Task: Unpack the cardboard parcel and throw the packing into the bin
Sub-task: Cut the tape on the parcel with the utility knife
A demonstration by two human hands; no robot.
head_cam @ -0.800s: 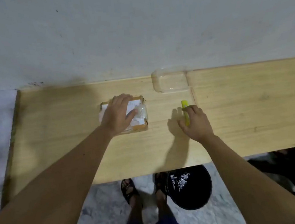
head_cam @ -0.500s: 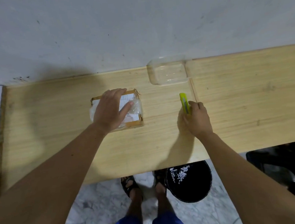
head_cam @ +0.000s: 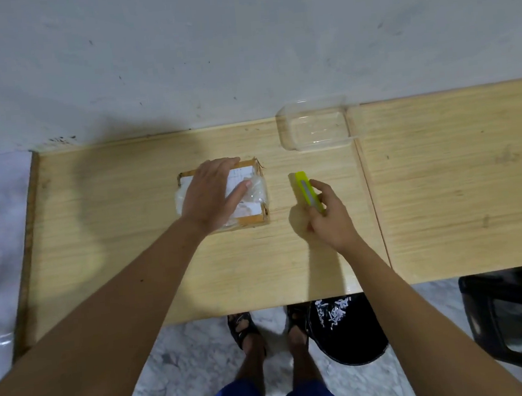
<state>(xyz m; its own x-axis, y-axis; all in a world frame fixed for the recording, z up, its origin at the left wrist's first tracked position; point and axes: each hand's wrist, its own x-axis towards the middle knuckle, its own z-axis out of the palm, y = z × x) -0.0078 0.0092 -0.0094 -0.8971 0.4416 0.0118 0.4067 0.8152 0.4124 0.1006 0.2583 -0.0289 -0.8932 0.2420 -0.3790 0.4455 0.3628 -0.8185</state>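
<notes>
Left hand (head_cam: 213, 194): my palm lies flat and open on the taped parcel (head_cam: 254, 195).
Label (head_cam: 241, 175): white, print too blurred to read.
Right hand (head_cam: 329, 220): gripping the yellow cutter (head_cam: 307, 191), just right of the parcel.

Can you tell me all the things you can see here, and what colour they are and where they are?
cardboard parcel: one, brown with clear tape, middle of table
knife: one, yellow, right of parcel
plastic tub: one, clear, back of table
table: one, light wood, by the wall
bin: one, black, on the floor under the table edge
stool: one, dark, floor at right
left hand: flat on parcel
right hand: holding knife
</notes>
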